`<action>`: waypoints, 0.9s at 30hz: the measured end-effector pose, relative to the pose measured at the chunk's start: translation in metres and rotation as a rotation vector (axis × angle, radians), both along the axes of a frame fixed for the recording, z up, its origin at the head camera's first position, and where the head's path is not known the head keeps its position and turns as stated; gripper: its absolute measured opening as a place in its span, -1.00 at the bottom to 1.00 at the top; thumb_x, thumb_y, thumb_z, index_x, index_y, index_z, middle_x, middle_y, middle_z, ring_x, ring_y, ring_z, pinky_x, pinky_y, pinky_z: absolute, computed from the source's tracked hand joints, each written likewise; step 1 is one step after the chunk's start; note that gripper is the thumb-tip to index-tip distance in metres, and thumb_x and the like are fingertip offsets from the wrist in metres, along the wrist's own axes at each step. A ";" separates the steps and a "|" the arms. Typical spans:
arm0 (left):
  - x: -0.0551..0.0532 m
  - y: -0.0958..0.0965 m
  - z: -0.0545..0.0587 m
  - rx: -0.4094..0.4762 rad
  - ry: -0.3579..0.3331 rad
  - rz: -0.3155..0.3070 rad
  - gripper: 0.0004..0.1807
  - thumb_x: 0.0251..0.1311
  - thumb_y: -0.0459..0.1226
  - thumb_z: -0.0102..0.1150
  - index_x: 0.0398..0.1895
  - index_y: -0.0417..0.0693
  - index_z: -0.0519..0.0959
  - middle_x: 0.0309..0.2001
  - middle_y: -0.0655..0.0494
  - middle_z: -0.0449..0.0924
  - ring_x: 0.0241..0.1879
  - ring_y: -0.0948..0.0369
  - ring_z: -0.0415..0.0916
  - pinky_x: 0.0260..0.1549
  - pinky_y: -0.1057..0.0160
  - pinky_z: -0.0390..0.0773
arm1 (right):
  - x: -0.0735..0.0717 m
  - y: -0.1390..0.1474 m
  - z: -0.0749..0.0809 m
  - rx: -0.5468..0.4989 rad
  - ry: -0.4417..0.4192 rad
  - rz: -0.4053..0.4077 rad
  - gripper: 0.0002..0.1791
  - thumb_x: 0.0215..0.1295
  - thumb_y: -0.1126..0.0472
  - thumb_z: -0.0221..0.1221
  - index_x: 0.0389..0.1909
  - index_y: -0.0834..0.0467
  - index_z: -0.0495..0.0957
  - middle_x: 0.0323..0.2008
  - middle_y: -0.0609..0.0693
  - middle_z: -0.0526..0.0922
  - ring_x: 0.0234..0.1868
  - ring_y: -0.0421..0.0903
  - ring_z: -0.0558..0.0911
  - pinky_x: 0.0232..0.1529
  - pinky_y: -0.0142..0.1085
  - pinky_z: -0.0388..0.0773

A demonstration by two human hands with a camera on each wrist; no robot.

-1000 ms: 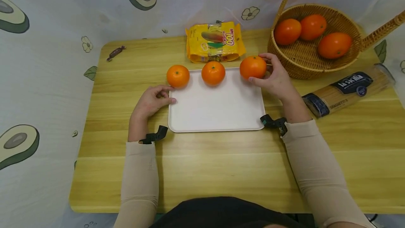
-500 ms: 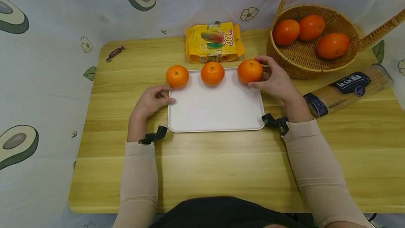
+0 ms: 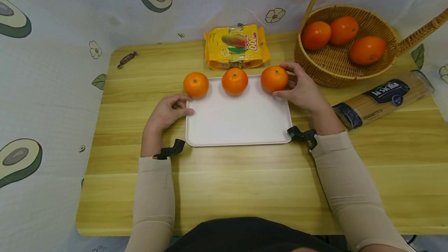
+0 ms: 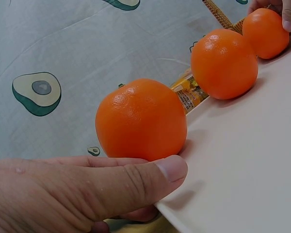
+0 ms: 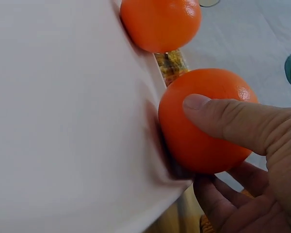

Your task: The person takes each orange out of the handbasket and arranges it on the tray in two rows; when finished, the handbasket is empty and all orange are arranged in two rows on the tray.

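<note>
Along the far edge of a white tray (image 3: 238, 123) three oranges stand in a row. My right hand (image 3: 305, 90) holds the right orange (image 3: 274, 79) at the tray's far right corner, its thumb (image 5: 223, 114) across the fruit's side and the other fingers around and below it. The middle orange (image 3: 235, 81) sits on the tray, touched by neither hand. At the far left corner is the left orange (image 3: 196, 84). Just below it, my left hand (image 3: 166, 112) pinches the tray's left rim, thumb (image 4: 150, 182) on top and fingers partly hidden beneath.
Behind the tray lies a yellow snack packet (image 3: 238, 46). A wicker basket (image 3: 336, 71) with three orange fruits stands at the back right, near a spaghetti pack (image 3: 383, 98). One wrapped candy (image 3: 127, 59) lies at the table's (image 3: 224, 189) far left corner.
The right hand has brought the right orange slightly left and nearer, onto the tray's corner. The left hand and the other two oranges stay in place.
</note>
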State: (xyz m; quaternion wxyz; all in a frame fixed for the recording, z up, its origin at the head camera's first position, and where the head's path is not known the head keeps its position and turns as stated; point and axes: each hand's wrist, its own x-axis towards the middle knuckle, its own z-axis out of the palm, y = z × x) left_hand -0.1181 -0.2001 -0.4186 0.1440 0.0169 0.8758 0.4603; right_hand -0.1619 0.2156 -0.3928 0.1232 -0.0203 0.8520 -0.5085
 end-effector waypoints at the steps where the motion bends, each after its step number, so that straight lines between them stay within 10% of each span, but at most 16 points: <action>1: 0.000 0.000 0.000 -0.001 0.000 0.000 -0.53 0.16 -0.13 0.50 0.13 -0.05 0.66 -0.29 0.03 0.58 -0.27 0.10 0.42 -0.25 0.29 0.40 | 0.000 0.000 0.000 0.006 -0.003 0.004 0.04 0.05 0.46 0.48 0.51 0.01 0.15 0.51 0.13 0.21 0.45 0.21 0.37 0.49 0.04 0.29; 27: -0.001 -0.001 -0.003 0.020 0.022 -0.006 -0.54 0.17 -0.16 0.50 0.12 -0.10 0.67 -0.31 0.00 0.58 -0.28 0.11 0.40 -0.28 0.36 0.37 | 0.000 0.000 0.003 0.006 -0.033 0.041 0.11 0.09 0.39 0.49 0.59 0.01 0.05 0.56 0.07 0.13 0.50 0.20 0.30 0.51 0.04 0.25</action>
